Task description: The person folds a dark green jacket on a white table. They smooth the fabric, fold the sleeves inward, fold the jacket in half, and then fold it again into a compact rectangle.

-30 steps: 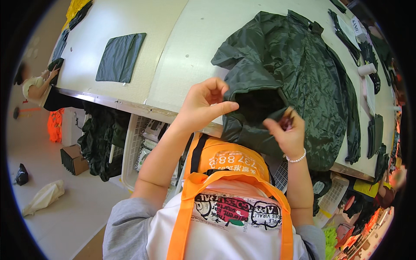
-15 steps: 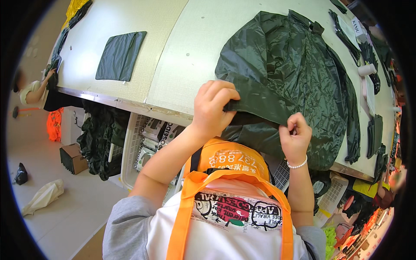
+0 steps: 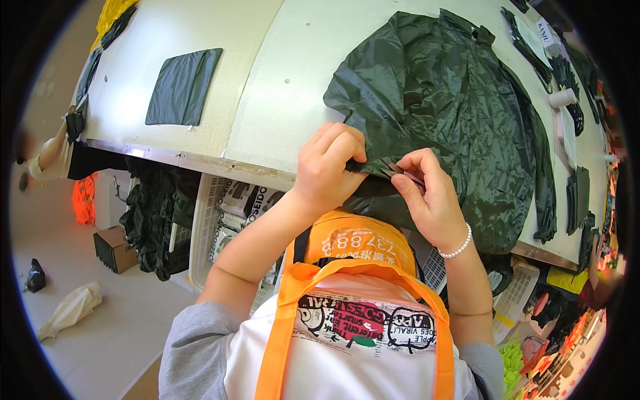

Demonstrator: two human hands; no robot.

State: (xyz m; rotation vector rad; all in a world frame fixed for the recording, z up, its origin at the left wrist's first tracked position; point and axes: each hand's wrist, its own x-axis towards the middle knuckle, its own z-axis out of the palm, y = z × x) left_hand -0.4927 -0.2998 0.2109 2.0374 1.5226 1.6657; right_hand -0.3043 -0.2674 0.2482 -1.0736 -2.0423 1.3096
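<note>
Close work here, a trimming step by the look of it! Left fingers (image 3: 349, 142) pinched tight on the near edge of the jacket (image 3: 448, 100), spread at the front of the worktop (image 3: 263, 123); right fingers (image 3: 421, 159) closed around what look like small snips (image 3: 391, 167), tips at the cloth. The move calls for a steady pinch and careful blades, I'd judge. Count: one jacket, one pair of snips, one folded cloth (image 3: 183, 88) off left, one white roll (image 3: 563, 99) right.

The pale counter (image 3: 280, 117) carries a dark green garment (image 3: 467, 127) — a folded green piece (image 3: 181, 88) well apart at left, a dark folded bundle (image 3: 578, 200) at right.
</note>
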